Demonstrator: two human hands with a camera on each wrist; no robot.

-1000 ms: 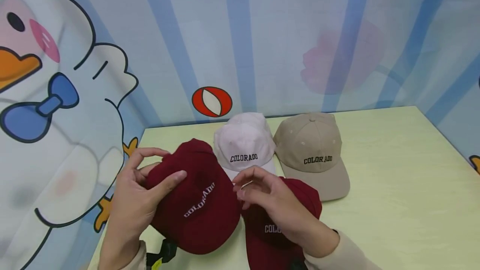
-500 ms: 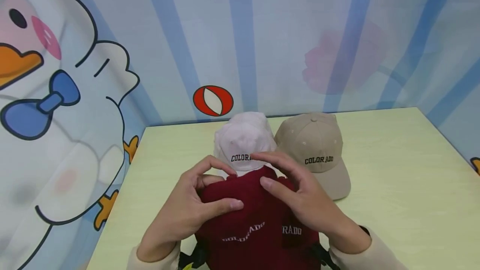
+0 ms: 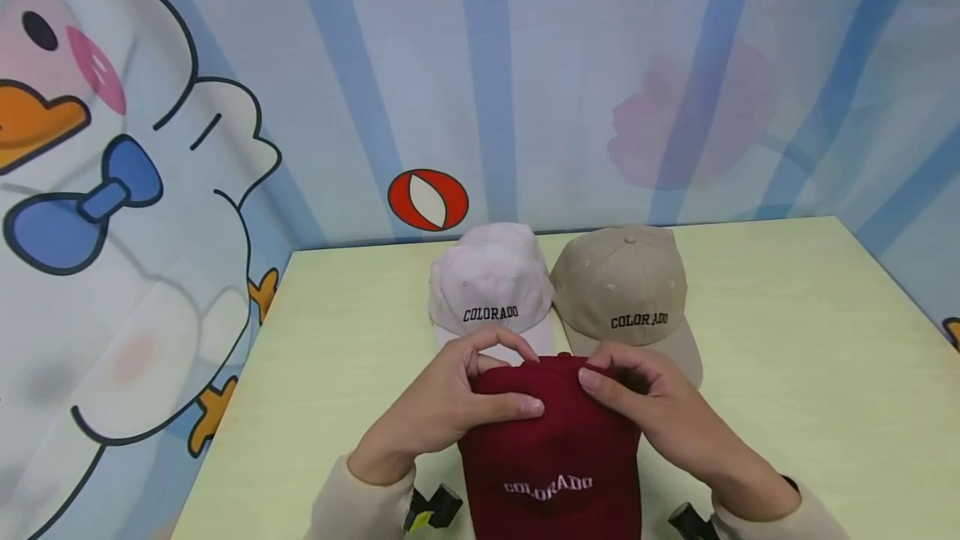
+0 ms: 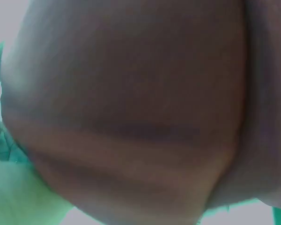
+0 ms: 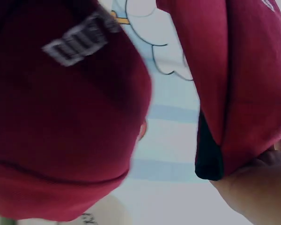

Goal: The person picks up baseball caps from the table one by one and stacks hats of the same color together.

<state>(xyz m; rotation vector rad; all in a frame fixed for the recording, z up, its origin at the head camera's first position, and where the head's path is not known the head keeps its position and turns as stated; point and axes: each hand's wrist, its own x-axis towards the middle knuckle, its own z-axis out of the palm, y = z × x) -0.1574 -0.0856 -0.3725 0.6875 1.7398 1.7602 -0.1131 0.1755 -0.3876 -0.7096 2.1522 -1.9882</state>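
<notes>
A maroon baseball cap point(image 3: 551, 440) with white COLORADO lettering is held upright above the table in the head view. My left hand point(image 3: 442, 407) pinches its crown from the left, thumb in front and fingers behind. On the crown's right side, my right hand point(image 3: 667, 411) pinches the fabric near the top. In the right wrist view, the held cap point(image 5: 253, 89) hangs beside a second maroon cap point(image 5: 75, 108), with a gap between them. That second cap is hidden behind the held one in the head view. A blurred dark surface fills the left wrist view.
Behind the hands, a white COLORADO cap point(image 3: 491, 273) and a beige one point(image 3: 618, 282) sit side by side on the pale yellow table point(image 3: 787, 340). A printed cartoon backdrop point(image 3: 570, 90) rises along the table's back and sides.
The held maroon cap has moved right and down and turned more upright, now covering the second maroon cap. My right hand has come onto its crown, from beside it, and now pinches it.
</notes>
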